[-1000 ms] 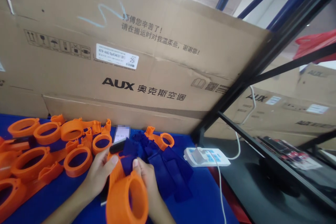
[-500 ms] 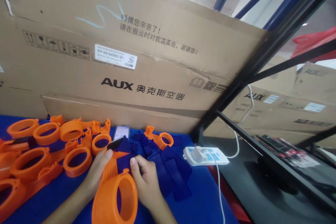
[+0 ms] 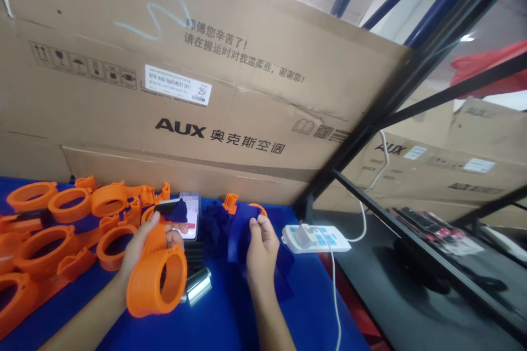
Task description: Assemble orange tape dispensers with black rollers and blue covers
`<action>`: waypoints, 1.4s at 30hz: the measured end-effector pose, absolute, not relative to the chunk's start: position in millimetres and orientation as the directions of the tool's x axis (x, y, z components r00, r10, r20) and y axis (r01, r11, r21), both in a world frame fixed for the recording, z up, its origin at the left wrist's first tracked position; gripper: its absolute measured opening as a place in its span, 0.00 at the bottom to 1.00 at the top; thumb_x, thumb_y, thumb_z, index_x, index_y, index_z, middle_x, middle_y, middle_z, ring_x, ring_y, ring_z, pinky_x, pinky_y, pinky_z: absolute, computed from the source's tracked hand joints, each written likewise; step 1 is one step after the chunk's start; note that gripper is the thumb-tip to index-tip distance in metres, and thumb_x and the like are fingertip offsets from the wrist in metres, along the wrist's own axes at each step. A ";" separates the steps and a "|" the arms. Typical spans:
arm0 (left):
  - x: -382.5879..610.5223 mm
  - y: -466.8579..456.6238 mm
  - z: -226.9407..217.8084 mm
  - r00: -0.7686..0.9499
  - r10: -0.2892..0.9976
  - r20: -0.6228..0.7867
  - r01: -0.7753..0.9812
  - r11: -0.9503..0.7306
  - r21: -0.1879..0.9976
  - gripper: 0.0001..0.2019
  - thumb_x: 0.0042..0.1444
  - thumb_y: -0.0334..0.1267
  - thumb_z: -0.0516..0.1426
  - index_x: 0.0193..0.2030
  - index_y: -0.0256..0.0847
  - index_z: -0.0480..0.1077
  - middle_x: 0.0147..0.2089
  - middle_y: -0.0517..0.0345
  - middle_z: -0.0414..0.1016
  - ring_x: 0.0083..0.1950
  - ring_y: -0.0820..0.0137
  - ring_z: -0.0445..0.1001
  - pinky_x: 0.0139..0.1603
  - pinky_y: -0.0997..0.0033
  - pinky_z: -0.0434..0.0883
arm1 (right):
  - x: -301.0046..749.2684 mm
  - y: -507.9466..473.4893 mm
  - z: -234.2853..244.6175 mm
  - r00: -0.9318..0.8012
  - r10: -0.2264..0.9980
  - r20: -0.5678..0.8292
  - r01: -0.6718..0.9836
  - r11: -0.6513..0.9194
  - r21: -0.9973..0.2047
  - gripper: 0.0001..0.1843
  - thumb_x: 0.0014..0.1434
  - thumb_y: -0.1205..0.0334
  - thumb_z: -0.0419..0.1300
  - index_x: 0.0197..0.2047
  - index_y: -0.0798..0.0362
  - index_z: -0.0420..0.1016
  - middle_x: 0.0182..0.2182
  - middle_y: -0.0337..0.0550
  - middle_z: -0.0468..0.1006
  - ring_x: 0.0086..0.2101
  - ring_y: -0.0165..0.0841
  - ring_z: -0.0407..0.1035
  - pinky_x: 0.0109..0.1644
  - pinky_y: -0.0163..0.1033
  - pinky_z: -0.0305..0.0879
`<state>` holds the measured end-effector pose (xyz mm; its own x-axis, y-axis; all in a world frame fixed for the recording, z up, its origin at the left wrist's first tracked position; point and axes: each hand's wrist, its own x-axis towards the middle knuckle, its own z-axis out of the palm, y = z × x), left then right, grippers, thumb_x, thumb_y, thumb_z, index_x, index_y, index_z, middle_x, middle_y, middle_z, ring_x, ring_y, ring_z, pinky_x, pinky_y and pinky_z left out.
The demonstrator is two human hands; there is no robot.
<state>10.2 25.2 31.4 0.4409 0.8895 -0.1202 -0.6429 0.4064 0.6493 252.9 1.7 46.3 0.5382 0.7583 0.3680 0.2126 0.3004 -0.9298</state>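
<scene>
My left hand [image 3: 134, 252] is closed round the handle of an orange tape dispenser [image 3: 142, 290], whose ring points down toward me. At its top end sits a black piece with a toothed edge [image 3: 168, 207], with a scrap of dark blue material beside it. My right hand [image 3: 263, 247] pinches a dark blue flat piece [image 3: 237, 233], apart from the dispenser and to its right. Beneath the right hand, more dark blue pieces lie on the table. A shiny silver piece [image 3: 197, 287] lies just right of the dispenser's ring.
Several orange tape dispensers [image 3: 45, 249] crowd the left of the blue table [image 3: 222, 323]. A phone [image 3: 190, 211] lies behind my hands. To the right is a white power strip [image 3: 317, 238] with a cable. A large cardboard box [image 3: 230, 175] and a black rack post [image 3: 354, 145] stand behind.
My hands have moved apart. The left has drawn the tape dispenser slightly left; the right has moved right with a dark blue piece. The silver piece and more of the phone now show.
</scene>
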 end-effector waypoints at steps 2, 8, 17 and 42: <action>10.8 26.0 29.2 0.477 0.866 -0.148 -0.650 0.461 0.604 0.25 0.57 0.58 0.62 0.39 0.32 0.74 0.24 0.49 0.75 0.24 0.65 0.74 0.26 0.68 0.72 | 262.3 4.1 47.2 0.552 0.738 0.387 0.241 0.303 -0.922 0.16 0.64 0.49 0.58 0.44 0.53 0.75 0.35 0.43 0.78 0.35 0.36 0.71 0.40 0.37 0.66; 12.8 26.3 29.8 0.452 0.853 -0.261 -0.629 0.512 0.585 0.21 0.58 0.53 0.62 0.40 0.32 0.75 0.25 0.51 0.76 0.24 0.66 0.76 0.26 0.69 0.74 | 296.5 5.0 51.1 0.477 0.688 0.547 0.653 0.138 -0.744 0.16 0.63 0.55 0.56 0.45 0.55 0.80 0.38 0.50 0.82 0.40 0.43 0.74 0.46 0.44 0.67; 21.2 24.7 22.7 0.279 0.914 -0.295 -0.718 0.403 0.568 0.10 0.59 0.39 0.65 0.37 0.34 0.73 0.32 0.49 0.79 0.28 0.68 0.79 0.29 0.70 0.78 | 298.6 -4.8 57.6 0.340 0.843 0.416 0.883 -0.135 -0.449 0.08 0.55 0.59 0.60 0.26 0.49 0.74 0.23 0.40 0.77 0.24 0.35 0.67 0.28 0.37 0.51; 43.9 13.5 14.7 0.164 0.986 -0.014 -0.312 0.065 0.948 0.14 0.60 0.49 0.64 0.42 0.42 0.72 0.30 0.61 0.76 0.26 0.73 0.73 0.26 0.76 0.68 | 227.0 -15.6 42.7 -0.129 0.859 0.496 0.377 0.505 -0.776 0.27 0.70 0.61 0.57 0.70 0.46 0.59 0.59 0.49 0.75 0.52 0.39 0.74 0.54 0.47 0.73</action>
